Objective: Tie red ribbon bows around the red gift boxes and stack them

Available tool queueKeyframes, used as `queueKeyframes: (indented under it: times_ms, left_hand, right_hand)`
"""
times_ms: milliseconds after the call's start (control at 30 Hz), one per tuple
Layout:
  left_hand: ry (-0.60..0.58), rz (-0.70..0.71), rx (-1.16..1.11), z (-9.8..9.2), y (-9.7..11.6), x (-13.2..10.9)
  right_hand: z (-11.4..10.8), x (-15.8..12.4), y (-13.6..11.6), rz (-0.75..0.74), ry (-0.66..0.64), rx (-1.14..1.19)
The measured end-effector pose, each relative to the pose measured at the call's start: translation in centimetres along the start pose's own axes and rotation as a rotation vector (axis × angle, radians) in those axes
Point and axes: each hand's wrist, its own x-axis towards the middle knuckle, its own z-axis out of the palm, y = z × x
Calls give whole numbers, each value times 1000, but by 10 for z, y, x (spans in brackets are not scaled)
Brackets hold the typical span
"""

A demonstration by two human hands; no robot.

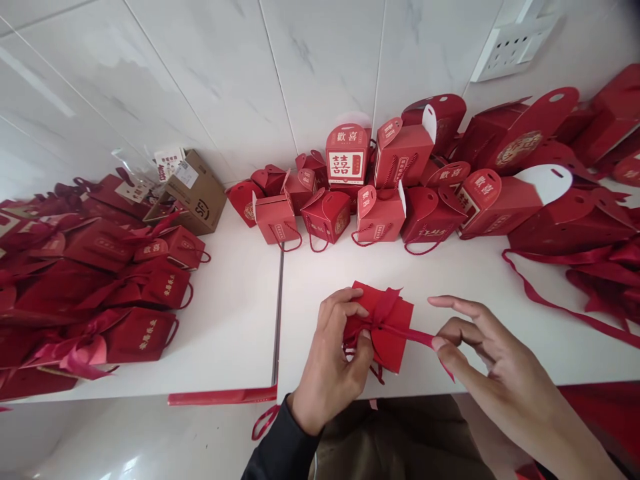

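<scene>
A small red gift bag lies on the white table near its front edge, with a red ribbon tied around its top. My left hand is closed on the ribbon's knot at the bag's left side. To the right, my right hand pinches the ribbon's free end between thumb and forefinger, with the other fingers spread, and the ribbon runs taut between the two hands.
Several finished red bags with ribbons pile up at the left beside a brown cardboard box. Open red boxes with handles line the wall at the back. Loose red ribbons and more boxes fill the right side.
</scene>
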Motion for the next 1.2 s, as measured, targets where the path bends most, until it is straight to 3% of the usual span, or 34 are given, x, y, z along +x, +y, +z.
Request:
queueKeyframes:
  times_ms: [133,233,333,433,833,933,1100,1200]
  left_hand:
    - [-44,-35,-155,-5,2,-7]
    - [-33,-98,-281,-8,3,-9]
    - [-14,-134,-229,-6,3,-7]
    - [-12,-125,-116,-1,1,-2]
    - [2,-111,-124,-3,0,2]
    - [67,-127,-122,-5,1,7]
    - [113,-119,-93,-3,1,12]
    - [118,-117,-76,-2,1,12]
  right_hand:
    - [2,9,8,-70,79,-81]
    - [6,21,2,-245,152,-133]
    - [11,38,-6,-425,94,-192]
    - [15,53,-8,-505,28,-215]
    - [17,58,-12,-367,100,-165]
    - [12,47,-19,-425,167,-151]
    - [9,25,-26,-671,-112,-195]
    - [13,22,-23,-712,-174,-255]
